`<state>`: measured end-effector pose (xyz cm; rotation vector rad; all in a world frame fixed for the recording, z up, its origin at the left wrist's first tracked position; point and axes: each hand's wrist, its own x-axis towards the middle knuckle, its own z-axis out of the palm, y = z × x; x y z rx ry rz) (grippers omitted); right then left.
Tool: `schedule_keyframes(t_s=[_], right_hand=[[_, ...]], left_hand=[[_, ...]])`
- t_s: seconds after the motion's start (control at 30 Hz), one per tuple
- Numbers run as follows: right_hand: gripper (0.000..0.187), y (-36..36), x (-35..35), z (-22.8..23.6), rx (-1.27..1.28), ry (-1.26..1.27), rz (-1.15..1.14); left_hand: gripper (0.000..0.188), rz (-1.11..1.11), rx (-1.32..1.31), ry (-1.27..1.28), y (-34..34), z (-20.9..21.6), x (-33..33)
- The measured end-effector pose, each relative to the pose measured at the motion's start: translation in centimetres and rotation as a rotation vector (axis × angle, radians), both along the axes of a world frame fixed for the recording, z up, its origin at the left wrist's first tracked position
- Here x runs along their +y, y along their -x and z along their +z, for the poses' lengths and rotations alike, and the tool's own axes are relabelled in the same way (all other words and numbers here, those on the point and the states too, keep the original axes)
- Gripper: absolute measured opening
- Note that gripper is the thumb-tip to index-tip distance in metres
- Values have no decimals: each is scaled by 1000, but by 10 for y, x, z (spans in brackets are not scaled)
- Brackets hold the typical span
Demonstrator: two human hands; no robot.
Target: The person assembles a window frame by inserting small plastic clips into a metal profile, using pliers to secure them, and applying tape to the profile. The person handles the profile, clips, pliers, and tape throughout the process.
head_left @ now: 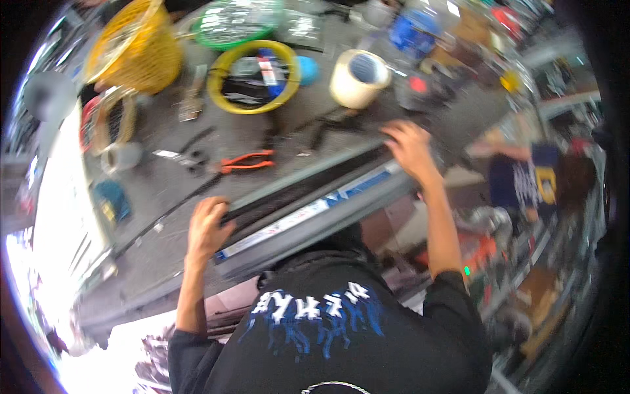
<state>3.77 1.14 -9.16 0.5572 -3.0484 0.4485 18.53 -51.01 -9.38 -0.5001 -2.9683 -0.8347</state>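
A long grey profile strip (302,172) with a dark channel along it lies slantwise before me, between my two hands. At its left end, my left hand (209,226) is closed, the fingers curled over the edge. My right hand (411,152) bends over the right end, fingers and thumb closed on it; motion blurs the exact contact. Just nearer to me runs the grey bench edge (308,235), bearing a white and blue printed strip (289,228). Beyond the profile lie orange-handled pliers (247,161) and blurred scissors-like tool (180,159).
At the back stand a yellow basket (147,62), a yellow-rimmed bowl of small items (216,92), a green tray (223,44) and a tape roll (354,88). A teal object (111,200) lies left. Another person (525,180) is at right, below bench level.
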Motion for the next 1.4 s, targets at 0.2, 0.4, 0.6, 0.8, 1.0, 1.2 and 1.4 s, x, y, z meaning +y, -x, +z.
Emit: schedule_keyframes(t_s=[0.2, 0.4, 0.6, 0.8, 1.0, 1.2, 1.4], right_hand=[[29, 7, 13, -2, 116, -170, 140], [43, 23, 10, 7, 68, 30, 191], [20, 35, 20, 20, -110, 148, 275], [12, 45, 27, 15, -257, 286, 239], [8, 48, 27, 12, -243, 416, 286], [13, 46, 24, 37, -281, 453, 210], [13, 54, 18, 52, -331, 594, 136]], left_hand=[[39, 233, -167, -70, -9, 11, 6], [32, 254, -254, -87, -24, 12, -33], [28, 351, -436, -178, -46, 32, -62], [28, 504, -419, -356, -60, 29, -61], [20, 775, -51, -126, -84, 48, -59], [16, 406, -412, -463, -92, 81, -10], [28, 340, -238, -23, -65, 35, -29]])
